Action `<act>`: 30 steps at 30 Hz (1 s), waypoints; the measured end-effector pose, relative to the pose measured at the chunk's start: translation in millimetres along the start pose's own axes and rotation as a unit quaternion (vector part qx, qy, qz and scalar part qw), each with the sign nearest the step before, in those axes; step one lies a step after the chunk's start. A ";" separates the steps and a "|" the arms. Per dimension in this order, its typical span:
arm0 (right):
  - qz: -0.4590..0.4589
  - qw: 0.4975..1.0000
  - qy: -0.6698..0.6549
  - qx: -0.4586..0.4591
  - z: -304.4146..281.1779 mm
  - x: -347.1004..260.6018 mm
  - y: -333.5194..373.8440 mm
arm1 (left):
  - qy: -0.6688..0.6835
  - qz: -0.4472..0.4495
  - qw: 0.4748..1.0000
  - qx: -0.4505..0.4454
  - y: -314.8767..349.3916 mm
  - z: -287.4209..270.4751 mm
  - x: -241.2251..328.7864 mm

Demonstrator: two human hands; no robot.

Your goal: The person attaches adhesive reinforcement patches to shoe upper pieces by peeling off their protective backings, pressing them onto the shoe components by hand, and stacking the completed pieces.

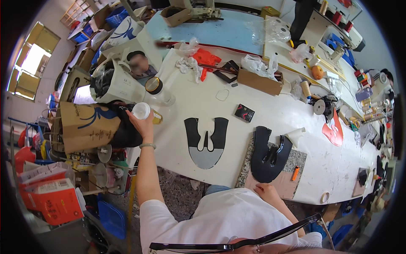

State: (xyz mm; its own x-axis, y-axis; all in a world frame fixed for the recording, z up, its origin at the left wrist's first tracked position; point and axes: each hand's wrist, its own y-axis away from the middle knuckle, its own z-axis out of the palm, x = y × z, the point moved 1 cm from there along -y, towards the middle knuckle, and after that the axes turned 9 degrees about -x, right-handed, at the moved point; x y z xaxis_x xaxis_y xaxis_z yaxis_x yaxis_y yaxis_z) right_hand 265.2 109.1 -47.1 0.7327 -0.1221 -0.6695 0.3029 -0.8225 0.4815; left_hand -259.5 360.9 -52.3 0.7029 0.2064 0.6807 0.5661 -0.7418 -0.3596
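On my feed, left hand (144, 127) grasping white-lidded cup (141, 110) well left of stone slab (301, 161), right hand (269, 192) at slab's near edge, grip I cannot tell

Sewing workshop, I note: cut black pieces (263, 169) lie on the white worktable (190, 93); coloured thread cones (337, 17) stand beyond its far edge, rightward.

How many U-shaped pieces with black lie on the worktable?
2 visible: the black-and-grey piece, centre; the black piece on the speckled slab. Some may be hidden.
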 end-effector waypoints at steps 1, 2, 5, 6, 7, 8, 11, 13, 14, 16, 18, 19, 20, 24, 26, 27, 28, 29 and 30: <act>0.037 0.999 -0.031 -0.005 -1.1 -2.5 3.7 | 0.003 0.003 1.000 -0.008 -2.1 9.1 -1.5; 0.073 0.995 -0.062 -0.010 -1.0 -3.8 5.9 | 0.001 -0.014 1.000 -0.002 -3.9 16.8 -3.7; 0.075 0.995 -0.070 0.021 -0.1 -1.1 6.0 | -0.019 -0.037 0.999 0.011 -3.9 34.5 -13.1; 0.078 0.994 -0.074 0.023 1.3 0.2 7.3 | -0.038 -0.044 0.998 0.025 -3.8 38.3 -16.7; 0.082 0.994 -0.070 0.025 2.3 2.5 8.5 | -0.037 -0.042 0.998 0.020 -2.8 42.5 -14.6; 0.085 0.994 -0.067 0.027 3.3 3.8 9.5 | -0.035 -0.035 0.999 0.015 -1.5 46.4 -11.9; 0.106 0.990 -0.095 0.011 4.6 4.8 12.1 | -0.046 -0.034 0.998 0.000 -1.4 49.6 -6.1; 0.111 0.989 -0.098 0.003 6.9 9.1 12.3 | -0.059 -0.040 0.997 -0.007 -1.3 48.0 -2.6; 0.116 0.988 -0.099 -0.007 7.8 10.6 12.2 | -0.098 -0.031 0.995 -0.012 -0.6 45.3 -1.1; 0.113 0.988 -0.101 -0.007 7.8 10.2 12.1 | -0.137 -0.017 0.990 -0.012 -0.6 36.4 -4.2; 0.100 0.990 -0.099 -0.013 8.3 5.9 5.8 | -0.149 0.016 0.986 0.071 -1.4 16.2 -23.9; 0.109 0.990 -0.092 -0.013 8.7 10.3 8.3 | -0.106 0.025 0.992 0.071 18.8 21.5 -4.1; 0.111 0.990 -0.085 -0.017 9.1 14.2 7.0 | -0.069 0.046 0.995 0.047 39.3 21.7 11.7; 0.077 0.977 -0.199 -0.022 3.6 8.4 -50.7 | 0.079 -0.005 0.996 -0.047 135.9 38.1 9.3; -0.017 0.989 -0.150 0.009 -21.8 -38.1 -115.6 | 0.037 -0.079 0.995 -0.058 173.3 47.2 -32.9; -0.072 0.989 -0.122 0.031 -26.0 -51.9 -157.7 | -0.005 -0.106 0.993 -0.058 187.8 50.8 -50.7; -0.061 0.993 -0.097 0.015 -37.9 -75.8 -200.0 | -0.001 -0.116 0.992 -0.053 201.0 52.1 -60.1; -0.120 0.989 -0.069 0.045 -42.4 -93.8 -246.6 | -0.081 -0.139 0.983 -0.084 210.1 53.7 -68.7; -0.179 0.979 -0.072 0.068 -48.8 -119.7 -289.7 | -0.158 -0.163 0.967 -0.116 212.2 58.9 -74.5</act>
State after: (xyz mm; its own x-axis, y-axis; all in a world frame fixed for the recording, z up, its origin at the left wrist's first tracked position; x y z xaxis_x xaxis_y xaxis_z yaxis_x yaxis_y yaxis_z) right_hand 119.4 389.2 -78.8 0.4990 0.1184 -0.8585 0.4325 -0.8925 0.1283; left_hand -166.3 225.7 -216.9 0.6211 0.6107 0.4911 0.6935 -0.7203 0.0186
